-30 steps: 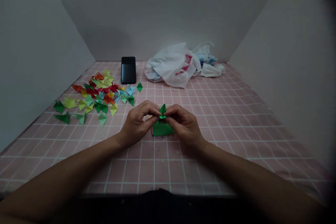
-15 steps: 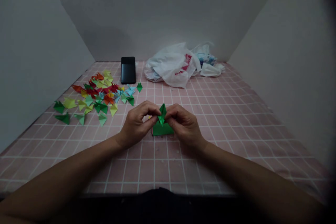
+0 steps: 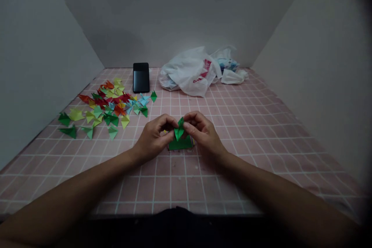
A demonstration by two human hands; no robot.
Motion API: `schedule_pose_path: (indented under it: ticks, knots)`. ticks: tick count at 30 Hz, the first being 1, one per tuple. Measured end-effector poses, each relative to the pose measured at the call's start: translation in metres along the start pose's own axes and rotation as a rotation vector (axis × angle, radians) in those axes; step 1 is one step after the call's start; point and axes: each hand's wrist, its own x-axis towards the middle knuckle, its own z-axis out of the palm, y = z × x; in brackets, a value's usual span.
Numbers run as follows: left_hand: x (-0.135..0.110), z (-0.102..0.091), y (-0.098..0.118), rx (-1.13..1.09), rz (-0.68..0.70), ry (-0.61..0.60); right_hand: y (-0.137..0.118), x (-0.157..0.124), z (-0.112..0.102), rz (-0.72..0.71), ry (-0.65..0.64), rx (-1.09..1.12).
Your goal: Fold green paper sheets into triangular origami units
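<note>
A small folded piece of green origami paper (image 3: 179,129), narrow and diamond-shaped, is held up between my two hands. My left hand (image 3: 154,136) pinches its left edge between thumb and fingers. On the other side, my right hand (image 3: 204,135) has its thumb and curled fingers closed on the right edge. Just below and behind it, a stack of square paper with a green top sheet (image 3: 180,144) lies on the table, partly covered by the hands. A bit of yellow shows by the left fingers.
Many folded paper pieces (image 3: 109,102) in red, orange, yellow, green and blue lie spread at the left. Behind them is a black phone (image 3: 141,77). White plastic bags (image 3: 190,71) sit at the back of the pink checked tablecloth (image 3: 261,139). Pale walls enclose three sides.
The green folded paper has tilted, its top now leaning right. My right hand has shifted its grip, with the thumb higher and straighter; more of the stack's right edge shows.
</note>
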Motion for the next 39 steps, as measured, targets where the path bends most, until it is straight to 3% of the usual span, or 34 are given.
schedule_pose_path:
  ticks: [5, 10, 13, 19, 30, 39]
  knots:
    - [0.0013, -0.0001, 0.0021, -0.018, -0.028, -0.054, 0.0034, 0.0032, -0.0029, 0.106, -0.03, -0.002]
    - [-0.0001, 0.0016, 0.0004, -0.057, -0.03, -0.086, 0.0031, 0.0031, -0.0031, 0.113, -0.024, 0.005]
    - [-0.0013, 0.0027, -0.0008, 0.01, 0.057, -0.046, 0.0019, 0.0032, -0.0024, 0.088, 0.021, -0.004]
    - [-0.0024, 0.0024, 0.0001, 0.334, 0.409, 0.022, 0.0016, 0.0031, -0.0017, 0.064, 0.07, -0.06]
    - [-0.0049, 0.0021, 0.002, 0.502, 0.514, 0.05, 0.0018, 0.0028, -0.0023, -0.01, 0.075, -0.141]
    - [-0.005, 0.0002, 0.0016, 0.466, 0.546, 0.026, 0.0035, 0.0018, -0.002, -0.018, 0.08, -0.124]
